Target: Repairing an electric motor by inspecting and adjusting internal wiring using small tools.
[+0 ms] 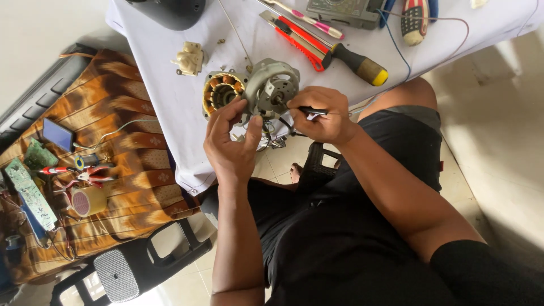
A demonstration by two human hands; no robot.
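The left hand point(229, 141) clamps the grey motor housing point(271, 88) at the worktop point(170, 85) edge, beside the copper-wound stator point(222, 90). The right hand point(320, 113) pinches a thin black tool point(311, 111) at the shaft; a slip could likely jab the left fingers.

This looks like a home repair corner with a tiled floor. A white-clothed surface point(170, 96) carries a screwdriver point(354, 62) and utility knife point(297, 37). Left of it, a patterned cloth point(124, 147) holds circuit boards point(28, 190), pliers point(93, 177) and tape point(88, 201).
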